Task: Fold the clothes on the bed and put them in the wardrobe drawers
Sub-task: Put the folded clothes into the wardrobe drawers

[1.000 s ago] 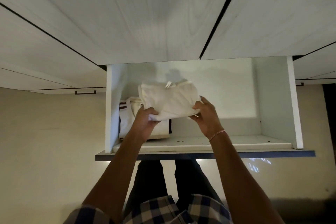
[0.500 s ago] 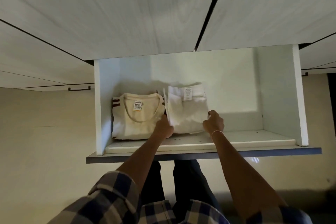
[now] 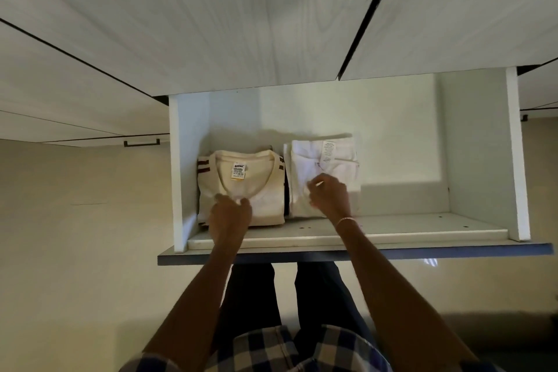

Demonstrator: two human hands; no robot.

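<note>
The pulled-out white wardrobe drawer [image 3: 480, 145] holds two folded garments side by side at its left end. A cream t-shirt [image 3: 256, 178] with dark red sleeve stripes and a neck label lies at the left. To its right lies a white garment [image 3: 327, 160] with a care label. My left hand [image 3: 231, 216] rests on the front of the cream t-shirt, its fingers curled and pinching the fabric. My right hand [image 3: 329, 196] sits on the white garment with curled fingers pinching the cloth.
The drawer's right half shows bare floor. Its dark front edge [image 3: 392, 252] juts out above my legs. White wardrobe doors [image 3: 241, 24] rise behind it. Another drawer's black handle [image 3: 141, 143] is at the left. Beige floor lies below.
The white garment came down from my two hands into the drawer beside the cream t-shirt. My left hand then moved left onto the cream t-shirt; my right hand shifted onto the white garment's top.
</note>
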